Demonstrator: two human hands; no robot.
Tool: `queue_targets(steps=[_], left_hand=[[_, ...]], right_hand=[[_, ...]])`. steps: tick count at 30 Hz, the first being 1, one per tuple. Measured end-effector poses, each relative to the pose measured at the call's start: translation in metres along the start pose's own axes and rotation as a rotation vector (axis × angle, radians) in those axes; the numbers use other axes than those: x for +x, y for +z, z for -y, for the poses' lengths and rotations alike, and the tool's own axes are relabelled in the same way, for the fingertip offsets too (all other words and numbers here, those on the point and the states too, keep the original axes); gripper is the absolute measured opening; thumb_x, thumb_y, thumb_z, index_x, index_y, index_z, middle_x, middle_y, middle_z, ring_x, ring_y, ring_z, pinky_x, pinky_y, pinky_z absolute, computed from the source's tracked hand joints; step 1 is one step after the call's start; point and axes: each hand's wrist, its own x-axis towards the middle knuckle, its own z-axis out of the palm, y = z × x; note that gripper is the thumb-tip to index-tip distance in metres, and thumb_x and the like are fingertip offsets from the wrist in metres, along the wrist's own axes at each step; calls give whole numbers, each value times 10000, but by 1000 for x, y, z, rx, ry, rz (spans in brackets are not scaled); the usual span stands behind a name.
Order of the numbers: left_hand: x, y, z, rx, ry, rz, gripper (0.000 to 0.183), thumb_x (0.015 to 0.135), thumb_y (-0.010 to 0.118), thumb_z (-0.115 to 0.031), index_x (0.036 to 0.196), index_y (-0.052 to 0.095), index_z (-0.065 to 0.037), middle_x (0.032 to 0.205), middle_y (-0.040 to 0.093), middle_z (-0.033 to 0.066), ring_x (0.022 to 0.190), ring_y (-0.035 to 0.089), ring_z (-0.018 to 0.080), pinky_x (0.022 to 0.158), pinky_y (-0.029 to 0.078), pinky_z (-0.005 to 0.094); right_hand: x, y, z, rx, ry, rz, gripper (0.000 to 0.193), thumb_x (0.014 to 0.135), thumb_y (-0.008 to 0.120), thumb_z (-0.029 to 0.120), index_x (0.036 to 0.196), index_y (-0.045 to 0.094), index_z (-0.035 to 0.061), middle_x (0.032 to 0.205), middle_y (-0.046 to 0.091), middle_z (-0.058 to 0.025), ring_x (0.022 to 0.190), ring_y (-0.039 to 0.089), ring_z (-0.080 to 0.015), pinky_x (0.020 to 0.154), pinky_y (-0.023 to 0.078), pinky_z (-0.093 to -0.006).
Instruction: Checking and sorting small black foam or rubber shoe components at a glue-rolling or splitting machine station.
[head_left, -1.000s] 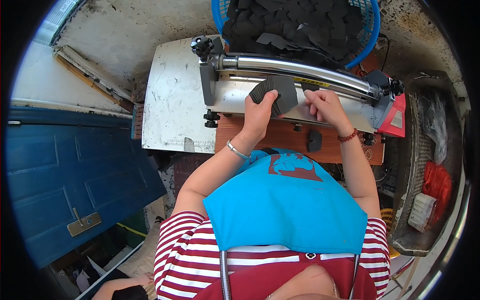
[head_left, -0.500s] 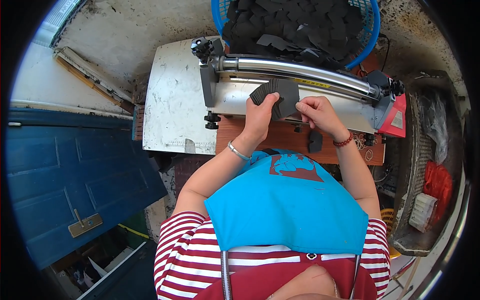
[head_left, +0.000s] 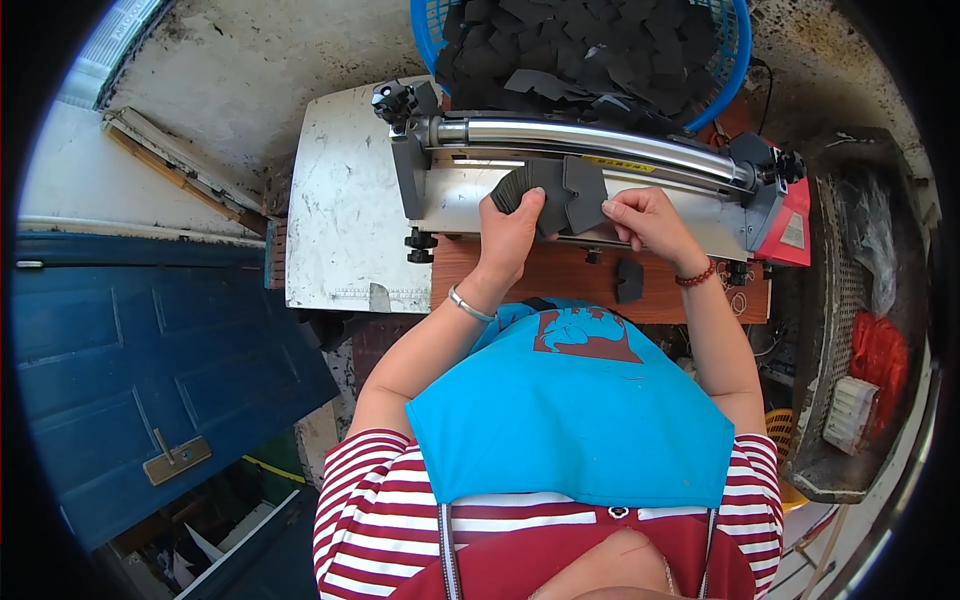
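Observation:
My left hand point(head_left: 508, 235) is closed round a fanned stack of thin black sheet pieces point(head_left: 518, 188), its thumb pressing on top. At the right side of the stack, my right hand point(head_left: 650, 222) pinches the edge of one black piece point(head_left: 587, 188) between thumb and fingers. That piece lies partly against the stack and has a small notch on its left edge. Both hands are in front of a machine with a shiny metal roller point(head_left: 600, 142), over its pale bed point(head_left: 455, 205). A single black piece point(head_left: 629, 281) rests on the brown wooden table below.
Behind the roller stands a blue basket point(head_left: 742, 60) heaped with black pieces. A white board point(head_left: 340, 190) lies at the left, near a blue door point(head_left: 140, 350). Rubber bands point(head_left: 738, 302) lie at the table's right; beyond is a grey trough point(head_left: 825, 400) with plastic bags.
My right hand has drawn the black piece rightward, so it sticks out farther from the stack. My left hand keeps its hold, shifted slightly left in the picture.

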Motion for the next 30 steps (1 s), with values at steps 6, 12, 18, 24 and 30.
queue_targets(steps=[6, 12, 18, 24, 30], left_hand=[[0, 5, -2, 9, -13, 21, 154, 901, 597, -124, 1015, 638, -28, 882, 669, 50, 707, 657, 131, 502, 548, 269], [1, 4, 1, 35, 15, 31, 159, 894, 620, -126, 1011, 647, -22, 870, 672, 44, 704, 649, 117, 503, 543, 262], [0, 5, -1, 71, 27, -10, 147, 882, 637, -108, 995, 652, -16, 857, 672, 40, 682, 641, 114, 502, 540, 261], [7, 2, 6, 125, 106, -25, 140, 842, 634, -56, 964, 625, 11, 811, 636, 17, 648, 592, 73, 488, 524, 231], [10, -15, 0, 199, 189, -99, 152, 838, 637, -62, 974, 620, 2, 808, 631, 16, 655, 592, 66, 492, 534, 223]], right_hand=[[-5, 2, 5, -25, -57, 37, 293, 924, 609, 289, 754, 649, 53, 571, 528, 43, 455, 432, -21, 425, 345, -182], [-10, 7, 7, -58, -71, 15, 300, 933, 599, 292, 769, 651, 47, 574, 523, 40, 468, 444, -25, 435, 359, -182], [-11, 9, 5, -66, -79, -4, 282, 942, 596, 272, 772, 647, 52, 573, 527, 44, 461, 445, -18, 431, 355, -175], [-12, 9, 5, -30, -81, -34, 290, 929, 603, 276, 762, 652, 43, 568, 535, 36, 456, 449, -24, 429, 359, -180], [-3, -18, -5, -86, 72, -68, 320, 913, 597, 259, 705, 629, 18, 536, 544, 11, 412, 464, -50, 402, 366, -200]])
